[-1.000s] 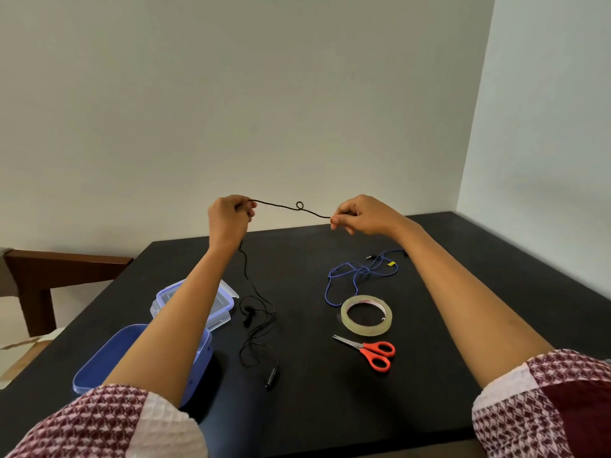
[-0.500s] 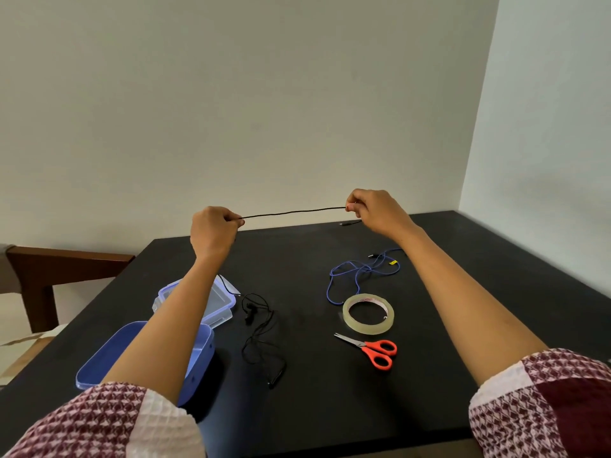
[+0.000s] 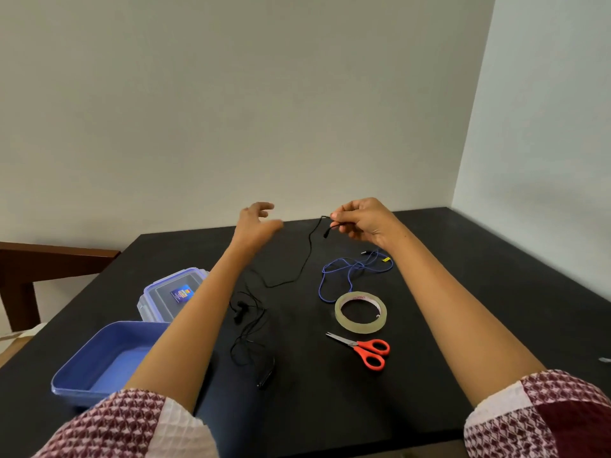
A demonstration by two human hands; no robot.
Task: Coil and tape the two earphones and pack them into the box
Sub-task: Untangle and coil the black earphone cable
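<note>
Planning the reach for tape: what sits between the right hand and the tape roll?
In the head view, the loose blue earphone lies between the tape roll and the right hand, which pinches the black earphone near one end.

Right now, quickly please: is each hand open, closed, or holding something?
Left hand: open, holds nothing.
Right hand: pinches the black earphone cable near its plug end.

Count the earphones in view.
2. The black earphone trails from the right hand, which pinches it, down onto the table; the blue earphone lies loose behind the tape roll.
</note>
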